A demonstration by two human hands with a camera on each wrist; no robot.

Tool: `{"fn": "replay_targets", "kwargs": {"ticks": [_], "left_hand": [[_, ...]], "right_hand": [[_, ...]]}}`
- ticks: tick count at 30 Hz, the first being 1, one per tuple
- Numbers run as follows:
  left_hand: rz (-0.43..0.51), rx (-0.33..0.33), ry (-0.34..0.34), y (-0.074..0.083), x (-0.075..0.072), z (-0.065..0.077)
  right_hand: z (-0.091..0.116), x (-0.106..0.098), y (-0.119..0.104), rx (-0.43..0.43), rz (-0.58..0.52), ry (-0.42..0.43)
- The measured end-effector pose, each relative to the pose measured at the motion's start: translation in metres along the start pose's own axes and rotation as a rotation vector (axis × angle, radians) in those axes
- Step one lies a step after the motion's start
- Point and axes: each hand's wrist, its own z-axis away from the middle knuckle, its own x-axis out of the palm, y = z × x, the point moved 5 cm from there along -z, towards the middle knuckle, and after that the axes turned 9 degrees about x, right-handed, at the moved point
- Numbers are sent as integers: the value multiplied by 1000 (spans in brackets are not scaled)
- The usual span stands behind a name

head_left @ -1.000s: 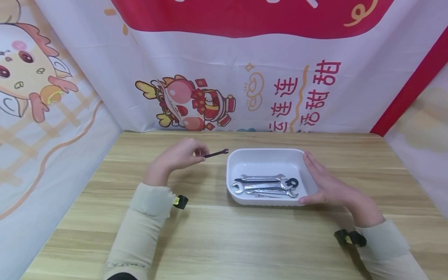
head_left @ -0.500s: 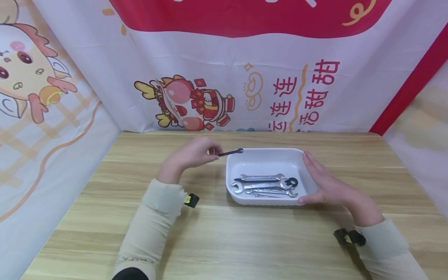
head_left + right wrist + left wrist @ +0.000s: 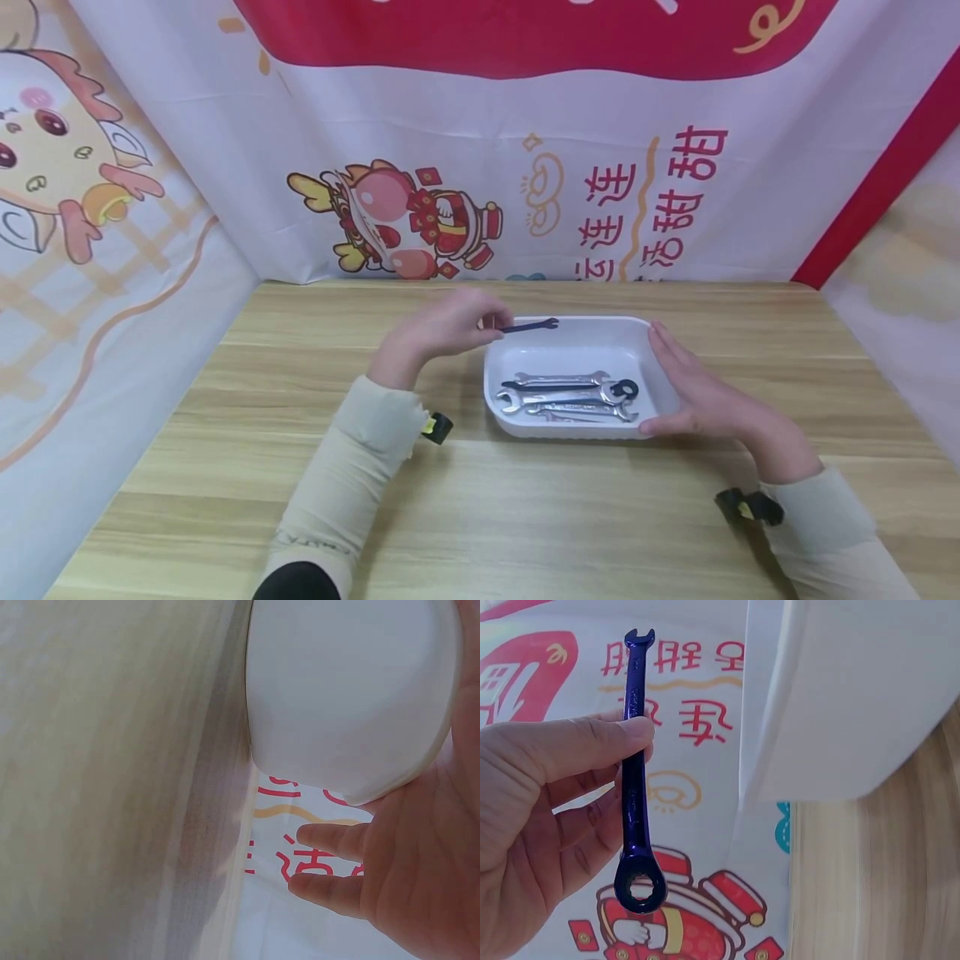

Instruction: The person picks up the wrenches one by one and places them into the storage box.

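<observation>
My left hand pinches a dark blue-purple ratcheting combination wrench between thumb and fingers. The wrench's open end points right, over the back left part of a white plastic bin. In the left wrist view the wrench shows whole, its ring end below the fingers. At the bin's right end, my right hand holds it, thumb at the front corner and fingers along the back. Two fingers stretch out free of the bin in the right wrist view. Several silver wrenches lie inside, one with a black ring end.
The bin stands on a wood-grain table. A printed cloth hangs along the table's back edge, with another printed cloth at the left. Dark wrist devices sit at both sleeves.
My left hand has moved right with the blue-purple wrench, bringing it from left of the bin to above its back left part. The right hand and the bin have stayed put.
</observation>
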Motion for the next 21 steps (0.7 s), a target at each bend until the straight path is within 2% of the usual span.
{"fn": "replay_targets", "kwargs": {"ticks": [12,21], "left_hand": [[-19,60,21,16,8,-17],[-15,127,7,22,27,-33]], "right_hand": [[1,-2,-2,11,-7,-4],[1,-2,-1,17,-1,-12]]}}
